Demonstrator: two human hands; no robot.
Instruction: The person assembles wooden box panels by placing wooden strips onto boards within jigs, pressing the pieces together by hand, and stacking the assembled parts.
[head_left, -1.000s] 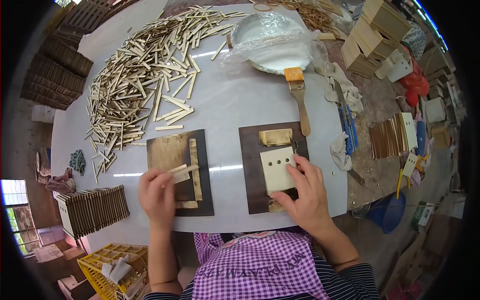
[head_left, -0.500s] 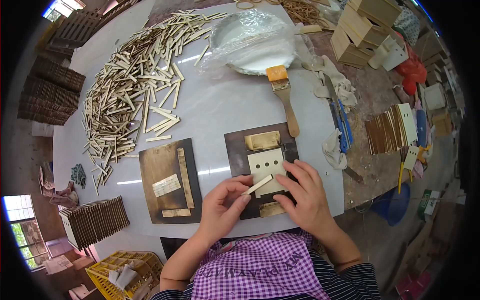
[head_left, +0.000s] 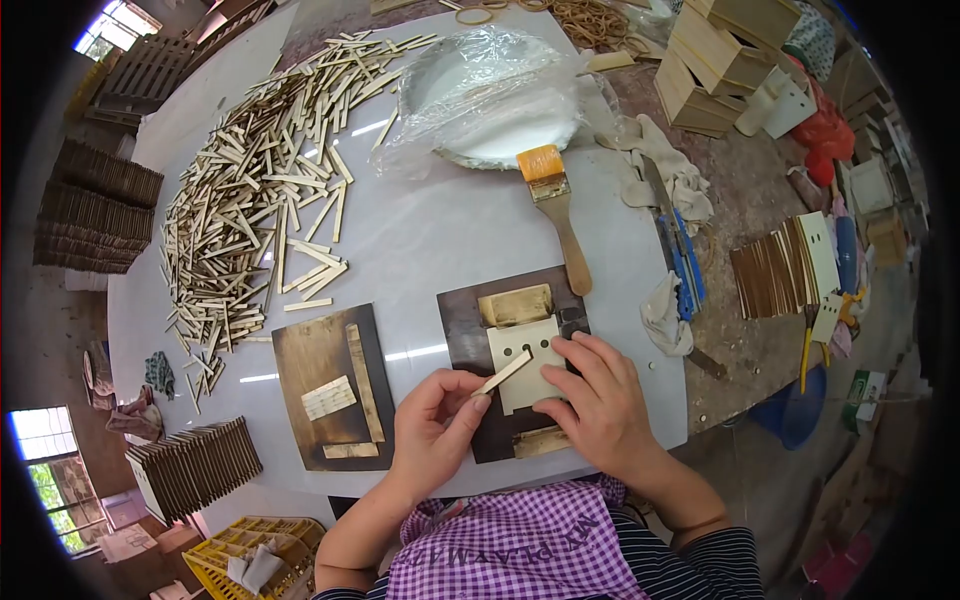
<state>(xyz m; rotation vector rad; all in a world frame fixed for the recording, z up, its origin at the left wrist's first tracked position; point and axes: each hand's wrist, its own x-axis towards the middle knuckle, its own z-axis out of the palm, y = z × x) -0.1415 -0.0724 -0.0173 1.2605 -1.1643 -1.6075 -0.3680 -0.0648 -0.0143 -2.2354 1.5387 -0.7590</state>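
My left hand [head_left: 437, 430] pinches a thin wooden strip [head_left: 507, 372] between thumb and fingers, its far end pointing up and right. The strip hovers over, or touches, a pale wooden panel [head_left: 522, 395] with three round holes; which one I cannot tell. That panel lies on a dark board [head_left: 462, 320] with wooden blocks [head_left: 515, 304] fixed on it. With fingers apart, my right hand [head_left: 603, 405] rests at the panel's right edge. Left of my left hand lies a second dark board [head_left: 310, 345] bearing light strips [head_left: 328, 398].
A heap of wooden strips [head_left: 250, 200] covers the table's left. Behind the boards are a plastic-covered bowl of white paste [head_left: 490, 100] and a flat brush [head_left: 560, 220]. A blue-handled knife [head_left: 685, 260], cloths [head_left: 665, 315] and stacked panels [head_left: 775, 270] lie to the right.
The view has shifted slightly, so the table sits lower in it. Both hands have moved a little farther up over the panel, and the strip's tip is now nearer the holes.
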